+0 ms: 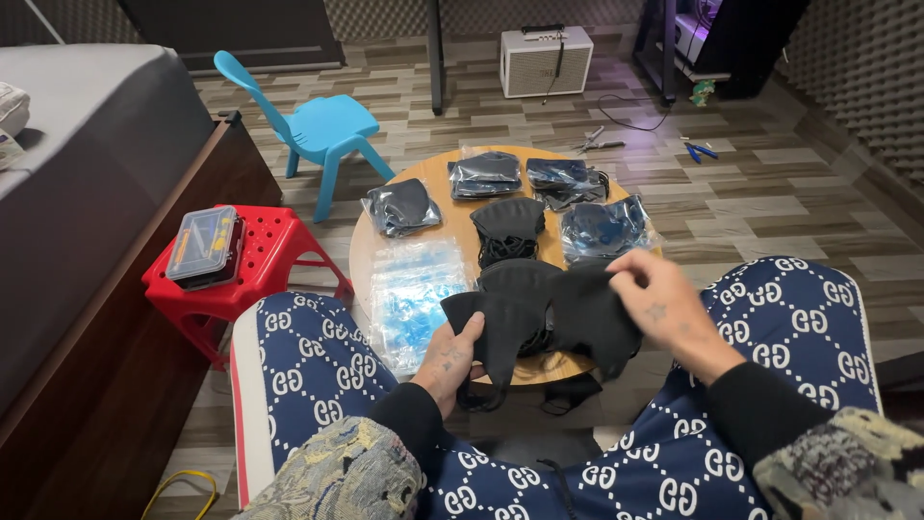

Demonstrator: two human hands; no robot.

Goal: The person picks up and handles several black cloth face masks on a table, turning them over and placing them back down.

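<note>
Currently mid-handling: left hand [449, 358] grips one end of a black face mask [539, 313], right hand [664, 308] pinches the other end, at the near edge of the round worktop [438, 178]. Empty clear bags [409, 294] lie at the near-left edge, bagged masks [486, 175] along the far edge. Next move likely calls for flattening the mask, then bagging.

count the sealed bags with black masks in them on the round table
4. One at the left edge, two side by side at the far edge, one at the right. The hands and loose masks may hide more.
</note>
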